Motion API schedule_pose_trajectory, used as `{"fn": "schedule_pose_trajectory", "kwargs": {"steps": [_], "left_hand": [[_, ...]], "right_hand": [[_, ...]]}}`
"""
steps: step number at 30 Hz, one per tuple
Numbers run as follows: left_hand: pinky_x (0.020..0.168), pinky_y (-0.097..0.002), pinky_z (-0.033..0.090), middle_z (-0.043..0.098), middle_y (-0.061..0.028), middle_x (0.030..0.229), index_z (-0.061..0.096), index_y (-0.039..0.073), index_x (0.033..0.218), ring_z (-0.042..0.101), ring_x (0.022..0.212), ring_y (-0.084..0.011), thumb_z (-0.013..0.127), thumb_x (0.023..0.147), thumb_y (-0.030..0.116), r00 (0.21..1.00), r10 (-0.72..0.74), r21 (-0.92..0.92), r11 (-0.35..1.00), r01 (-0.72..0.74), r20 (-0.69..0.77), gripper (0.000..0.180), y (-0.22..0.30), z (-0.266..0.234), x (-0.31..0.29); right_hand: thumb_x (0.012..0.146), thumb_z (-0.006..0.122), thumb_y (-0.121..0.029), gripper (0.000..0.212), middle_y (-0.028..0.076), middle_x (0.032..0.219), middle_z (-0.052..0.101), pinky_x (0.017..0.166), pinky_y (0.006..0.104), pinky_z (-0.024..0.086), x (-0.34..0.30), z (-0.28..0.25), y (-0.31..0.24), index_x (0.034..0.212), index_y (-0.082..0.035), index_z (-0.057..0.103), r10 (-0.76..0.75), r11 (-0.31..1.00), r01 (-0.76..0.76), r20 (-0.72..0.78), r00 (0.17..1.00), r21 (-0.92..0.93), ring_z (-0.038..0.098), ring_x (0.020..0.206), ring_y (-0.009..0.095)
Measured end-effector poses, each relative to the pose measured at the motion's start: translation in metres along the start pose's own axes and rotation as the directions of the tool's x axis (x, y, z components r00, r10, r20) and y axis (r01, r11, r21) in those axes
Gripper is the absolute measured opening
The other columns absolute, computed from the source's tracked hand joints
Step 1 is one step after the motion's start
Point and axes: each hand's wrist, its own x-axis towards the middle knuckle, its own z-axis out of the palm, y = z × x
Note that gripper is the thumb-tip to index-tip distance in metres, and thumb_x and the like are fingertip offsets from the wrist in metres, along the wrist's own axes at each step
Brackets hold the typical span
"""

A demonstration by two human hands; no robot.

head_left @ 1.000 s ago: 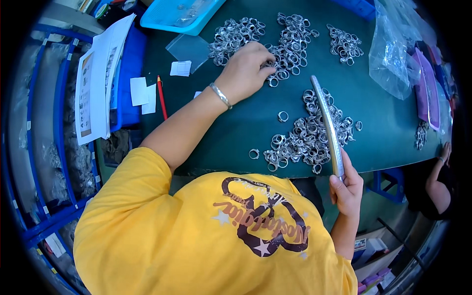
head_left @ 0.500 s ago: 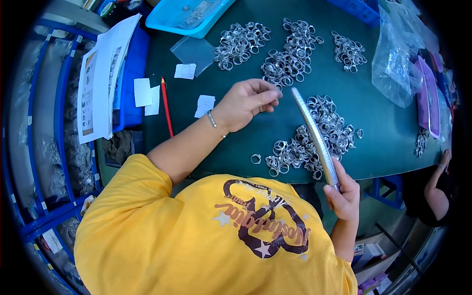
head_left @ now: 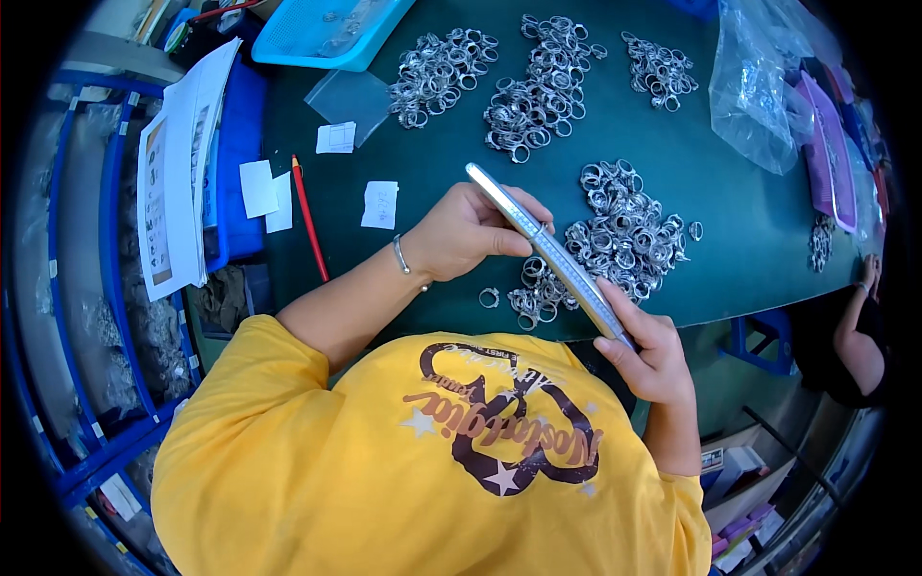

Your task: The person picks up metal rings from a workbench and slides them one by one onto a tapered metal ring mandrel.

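Observation:
A tapered metal ring mandrel [head_left: 574, 276] with scale marks slants across the middle, its narrow end pointing up and left. My right hand [head_left: 653, 350] is closed around its thick lower end. My left hand [head_left: 468, 230] has its fingers pinched at the mandrel's side, on a small silver ring [head_left: 545, 228] that seems to sit around the shaft; fingers partly hide it. Just beyond and below the mandrel lies a heap of silver rings [head_left: 629, 235]. One loose ring [head_left: 489, 298] rests to the heap's left, near the table edge.
Farther back lie more ring piles: left [head_left: 437, 77], middle [head_left: 538, 96] and right [head_left: 660, 69]. A red pencil [head_left: 309, 219], paper slips [head_left: 379, 204] and a blue bin [head_left: 238, 163] stand left. A light-blue basket [head_left: 357, 58] is behind. Clear plastic bags [head_left: 754, 91] and another person's arm [head_left: 858, 331] are right.
My left hand has brought the ring from beside the mandrel's tip onto the shaft. The mandrel has tilted further left and my right hand has moved up slightly. The view has shifted a little.

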Motion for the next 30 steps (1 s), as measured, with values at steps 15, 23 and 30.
{"fn": "schedule_pose_trajectory", "kwargs": {"steps": [15,23,30], "left_hand": [[0.064,-0.0232,0.046,0.058,-0.0042,0.090,0.062,0.003,0.095,0.055,0.071,-0.0102,0.067,0.071,0.001,0.824,0.543,0.914,0.397,-0.082,-0.161,0.024,0.043,-0.021,0.056],[0.066,-0.0275,0.047,0.060,-0.0080,0.092,0.063,0.005,0.089,0.057,0.070,-0.0173,0.067,0.073,0.011,0.808,0.579,0.979,0.076,-0.188,0.110,0.017,0.042,-0.018,0.053],[0.066,-0.0314,0.047,0.053,-0.0089,0.087,0.058,0.005,0.089,0.057,0.075,-0.0262,0.072,0.070,0.016,0.939,-0.003,0.918,0.213,-0.335,0.343,0.026,-0.001,0.022,-0.014]], "right_hand": [[0.080,0.058,-0.001,0.055,0.000,0.079,0.054,0.041,0.0155,0.030,-0.036,-0.009,0.017,0.131,0.000,0.039,0.328,0.885,-0.225,-0.203,0.922,0.407,0.040,0.047,0.000],[0.082,0.056,-0.002,0.056,0.000,0.073,0.055,0.037,0.0143,0.028,-0.044,-0.002,0.015,0.134,-0.001,0.035,0.368,0.874,-0.233,-0.266,0.891,0.427,0.038,0.042,0.000],[0.082,0.056,-0.002,0.056,-0.001,0.070,0.052,0.039,0.0143,0.028,-0.047,-0.001,0.010,0.134,0.000,0.035,0.327,0.899,-0.212,-0.264,0.908,0.384,0.038,0.044,-0.001]]}}
